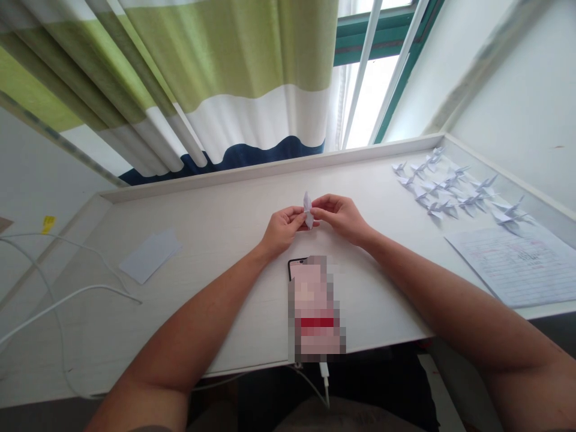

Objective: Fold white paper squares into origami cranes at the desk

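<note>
Two hands (282, 231) (339, 217) hold paper crane (308, 211) mid-desk (225, 204).

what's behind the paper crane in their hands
The folded paper crane is pinched between the left hand and right hand. Behind it is the white desk. The fingers cover part of the crane and the desk directly behind that part, so neither can be seen there.

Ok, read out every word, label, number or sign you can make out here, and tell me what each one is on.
No text can be read out in this view.
Lined sheet of paper: handwritten marks, too small to read.
Phone: the screen is pixelated, unreadable.
Yellow label: too small and blurred to read.
</note>
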`<move>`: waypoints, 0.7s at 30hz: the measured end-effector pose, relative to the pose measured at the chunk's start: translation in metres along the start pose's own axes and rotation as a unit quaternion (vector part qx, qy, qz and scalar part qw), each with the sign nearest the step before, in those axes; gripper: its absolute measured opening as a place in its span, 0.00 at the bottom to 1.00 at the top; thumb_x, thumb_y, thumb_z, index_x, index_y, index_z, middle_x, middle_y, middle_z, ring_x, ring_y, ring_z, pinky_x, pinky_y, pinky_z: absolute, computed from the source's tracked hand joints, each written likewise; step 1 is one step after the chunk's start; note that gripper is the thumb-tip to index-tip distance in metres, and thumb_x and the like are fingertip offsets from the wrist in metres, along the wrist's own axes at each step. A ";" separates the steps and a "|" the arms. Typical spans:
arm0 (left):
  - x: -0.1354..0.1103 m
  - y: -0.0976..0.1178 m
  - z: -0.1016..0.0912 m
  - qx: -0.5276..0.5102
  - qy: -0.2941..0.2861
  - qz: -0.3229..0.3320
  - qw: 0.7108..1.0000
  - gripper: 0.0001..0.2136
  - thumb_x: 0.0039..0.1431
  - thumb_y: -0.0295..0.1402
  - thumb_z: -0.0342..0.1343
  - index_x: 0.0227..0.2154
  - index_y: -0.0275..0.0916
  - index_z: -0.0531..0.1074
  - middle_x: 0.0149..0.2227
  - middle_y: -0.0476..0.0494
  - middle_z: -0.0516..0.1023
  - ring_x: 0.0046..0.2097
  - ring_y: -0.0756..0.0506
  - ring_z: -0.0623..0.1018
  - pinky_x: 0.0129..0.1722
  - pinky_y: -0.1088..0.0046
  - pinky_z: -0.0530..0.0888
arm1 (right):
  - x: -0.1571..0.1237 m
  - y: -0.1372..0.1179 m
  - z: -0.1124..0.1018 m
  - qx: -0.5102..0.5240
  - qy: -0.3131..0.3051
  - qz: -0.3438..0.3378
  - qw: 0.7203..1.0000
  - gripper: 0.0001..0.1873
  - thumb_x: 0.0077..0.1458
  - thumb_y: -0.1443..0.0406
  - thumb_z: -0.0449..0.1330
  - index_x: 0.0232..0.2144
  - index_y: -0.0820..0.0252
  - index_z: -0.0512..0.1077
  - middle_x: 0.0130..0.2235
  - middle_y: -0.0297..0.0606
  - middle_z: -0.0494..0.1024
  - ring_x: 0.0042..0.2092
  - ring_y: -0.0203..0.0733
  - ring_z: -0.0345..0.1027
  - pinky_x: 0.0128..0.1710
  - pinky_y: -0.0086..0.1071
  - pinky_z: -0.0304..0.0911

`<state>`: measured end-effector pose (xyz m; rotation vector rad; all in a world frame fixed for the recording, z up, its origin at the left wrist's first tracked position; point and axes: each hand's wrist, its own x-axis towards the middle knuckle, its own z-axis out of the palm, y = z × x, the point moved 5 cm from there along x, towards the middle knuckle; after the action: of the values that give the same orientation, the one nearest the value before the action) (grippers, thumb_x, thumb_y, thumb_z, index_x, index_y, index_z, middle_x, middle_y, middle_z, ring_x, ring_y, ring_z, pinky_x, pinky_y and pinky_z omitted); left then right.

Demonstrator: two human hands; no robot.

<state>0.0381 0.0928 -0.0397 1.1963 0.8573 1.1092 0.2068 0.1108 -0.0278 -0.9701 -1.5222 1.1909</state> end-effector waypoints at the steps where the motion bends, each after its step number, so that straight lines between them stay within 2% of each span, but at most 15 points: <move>1: 0.000 0.000 -0.001 0.005 0.007 -0.002 1.000 0.21 0.58 0.48 0.74 0.42 0.34 0.81 0.34 0.42 0.86 0.41 0.41 0.88 0.52 0.59 0.82 | 0.000 0.001 0.001 0.005 -0.006 0.004 1.000 0.19 0.54 0.51 0.74 0.39 0.58 0.81 0.41 0.42 0.87 0.41 0.44 0.80 0.44 0.44 0.80; 4: -0.001 0.000 -0.001 0.011 0.019 -0.009 1.000 0.20 0.57 0.47 0.74 0.40 0.34 0.81 0.33 0.43 0.86 0.40 0.41 0.88 0.50 0.60 0.82 | 0.000 0.003 0.003 0.001 -0.020 0.007 1.000 0.19 0.53 0.50 0.74 0.38 0.58 0.82 0.40 0.41 0.87 0.37 0.43 0.81 0.42 0.44 0.81; 9: -0.003 0.002 0.001 0.016 0.010 -0.005 1.000 0.20 0.56 0.45 0.75 0.41 0.34 0.82 0.33 0.41 0.87 0.40 0.42 0.88 0.47 0.63 0.81 | 0.000 0.004 0.004 -0.019 -0.005 0.001 1.000 0.18 0.53 0.51 0.75 0.36 0.57 0.80 0.37 0.39 0.86 0.34 0.43 0.81 0.39 0.44 0.80; 13: -0.002 0.002 0.000 0.022 0.017 -0.003 1.000 0.21 0.55 0.46 0.76 0.40 0.34 0.80 0.32 0.41 0.86 0.39 0.42 0.87 0.45 0.64 0.80 | -0.001 0.002 0.006 -0.022 -0.011 -0.019 1.000 0.20 0.55 0.50 0.74 0.39 0.57 0.77 0.37 0.39 0.85 0.34 0.43 0.81 0.40 0.45 0.80; 17: -0.001 0.000 0.000 0.033 0.025 -0.004 0.999 0.22 0.55 0.48 0.75 0.40 0.35 0.80 0.32 0.42 0.85 0.38 0.43 0.86 0.46 0.63 0.79 | -0.003 -0.005 0.003 -0.044 0.023 -0.062 0.997 0.22 0.55 0.50 0.74 0.43 0.56 0.75 0.39 0.39 0.83 0.39 0.44 0.80 0.45 0.46 0.81; 19: -0.001 0.001 -0.001 0.040 0.031 0.006 0.999 0.22 0.55 0.49 0.75 0.40 0.35 0.80 0.33 0.42 0.86 0.38 0.43 0.86 0.47 0.63 0.79 | -0.005 -0.011 0.003 -0.075 0.035 -0.096 0.992 0.19 0.58 0.51 0.72 0.43 0.55 0.76 0.40 0.39 0.83 0.41 0.45 0.80 0.48 0.48 0.80; 21: -0.001 0.001 -0.002 0.054 0.040 0.023 0.998 0.21 0.55 0.50 0.74 0.39 0.36 0.81 0.35 0.43 0.85 0.38 0.45 0.84 0.46 0.65 0.78 | -0.007 -0.017 0.006 -0.114 0.012 -0.136 0.984 0.13 0.63 0.53 0.68 0.43 0.53 0.79 0.43 0.39 0.83 0.43 0.45 0.79 0.51 0.50 0.79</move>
<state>0.0356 0.0923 -0.0392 1.2724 0.9647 1.1655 0.2025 0.0990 -0.0130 -0.8853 -1.7352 0.8220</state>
